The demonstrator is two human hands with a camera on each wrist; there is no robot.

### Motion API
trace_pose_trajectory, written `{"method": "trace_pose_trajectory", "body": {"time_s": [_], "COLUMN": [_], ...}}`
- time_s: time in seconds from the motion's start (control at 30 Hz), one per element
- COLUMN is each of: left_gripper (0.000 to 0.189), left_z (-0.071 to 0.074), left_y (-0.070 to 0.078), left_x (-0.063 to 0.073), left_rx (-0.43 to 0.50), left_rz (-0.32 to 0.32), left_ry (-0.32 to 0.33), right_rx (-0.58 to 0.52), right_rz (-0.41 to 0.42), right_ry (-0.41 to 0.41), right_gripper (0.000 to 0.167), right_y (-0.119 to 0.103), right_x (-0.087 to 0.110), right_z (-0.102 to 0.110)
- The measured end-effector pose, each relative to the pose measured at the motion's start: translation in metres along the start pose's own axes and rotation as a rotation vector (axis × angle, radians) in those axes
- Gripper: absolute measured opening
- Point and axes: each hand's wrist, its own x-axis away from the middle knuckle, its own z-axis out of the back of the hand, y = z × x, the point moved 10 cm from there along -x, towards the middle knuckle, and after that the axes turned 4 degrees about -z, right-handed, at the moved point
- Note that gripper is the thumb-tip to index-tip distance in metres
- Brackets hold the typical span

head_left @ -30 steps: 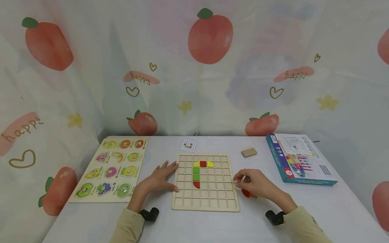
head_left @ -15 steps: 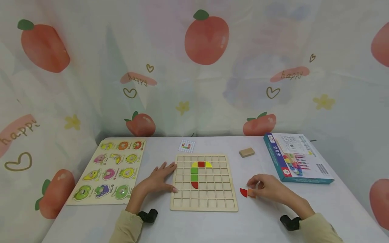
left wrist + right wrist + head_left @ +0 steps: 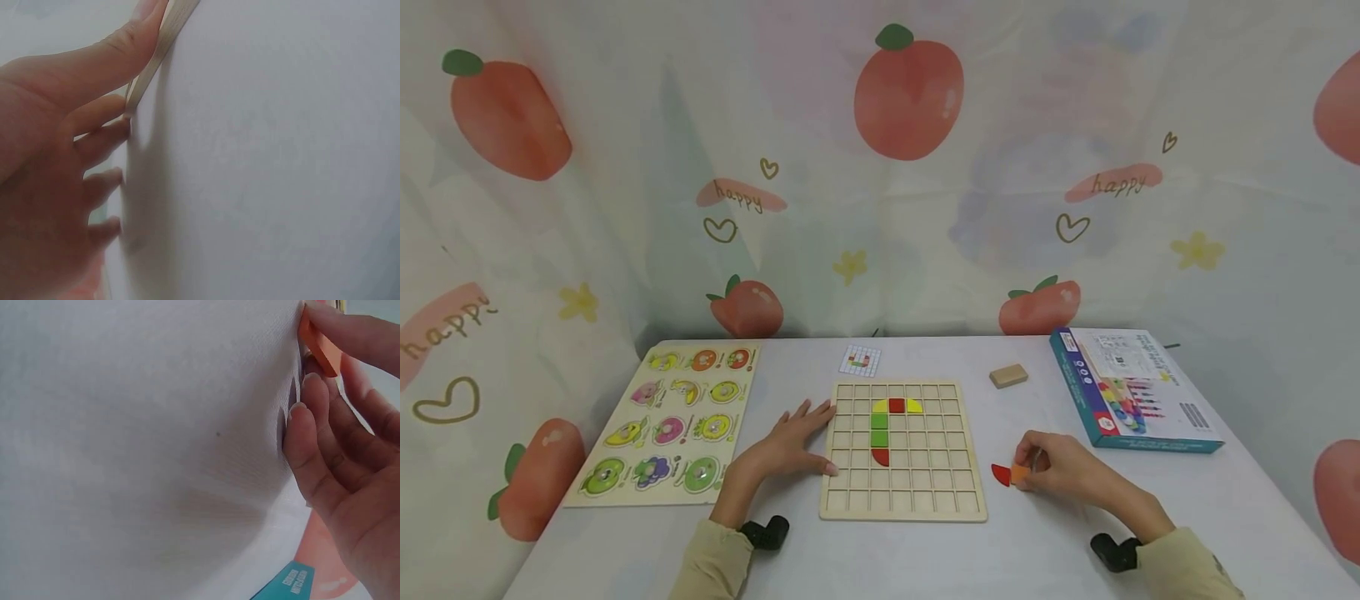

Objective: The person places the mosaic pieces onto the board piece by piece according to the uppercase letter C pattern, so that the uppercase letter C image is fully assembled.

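Note:
In the head view a wooden grid board point(image 3: 928, 483) lies mid-table. Its cells hold a red square tile point(image 3: 897, 406) between yellow rounded tiles, with green tiles point(image 3: 879, 430) running down to a red quarter-round tile point(image 3: 881, 457). My left hand point(image 3: 784, 446) rests along the board's left edge, fingers spread; the left wrist view shows the thumb at the rim. To the right of the board, my right hand point(image 3: 1060, 467) pinches an orange tile point(image 3: 322, 347) between thumb and finger, tilted on edge. Beside it on the table lies a red quarter-round tile point(image 3: 1001, 474).
Behind the board lies a small pattern card point(image 3: 860, 361). A light wooden block point(image 3: 1008, 376) sits at the back right, near a blue-edged box point(image 3: 1138, 392). On the left is a fruit puzzle board point(image 3: 662, 454). A printed curtain hangs behind the white table.
My right hand has moved away from the board's right edge, outward to the loose tiles, and now pinches the orange tile. My left hand stays at the board's edge.

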Motion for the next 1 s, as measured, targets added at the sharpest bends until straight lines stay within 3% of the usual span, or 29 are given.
{"method": "trace_pose_trajectory", "body": {"time_s": [0.23,0.43,0.73,1.0], "left_gripper": [0.099,0.099,0.100,0.101], "left_z": [0.002,0.002,0.001,0.000], "left_y": [0.002,0.004,0.002,0.001], "left_x": [0.001,0.001,-0.001,-0.001], "left_rx": [0.000,0.002,-0.002,0.017], "left_rz": [-0.009,-0.023,-0.022,-0.012], "left_ry": [-0.002,-0.003,-0.019,-0.012], "right_rx": [-0.005,-0.046,-0.112,-0.220], "right_rz": [0.064,0.145,0.181,0.176], "right_ry": [0.043,0.094,0.059,0.019], "right_gripper": [0.015,0.021,0.021,0.031], "right_y": [-0.009,-0.025,-0.052,-0.076], "right_x": [-0.002,-0.007,-0.022,-0.031], "right_z": [0.005,0.009,-0.006,-0.021]}}
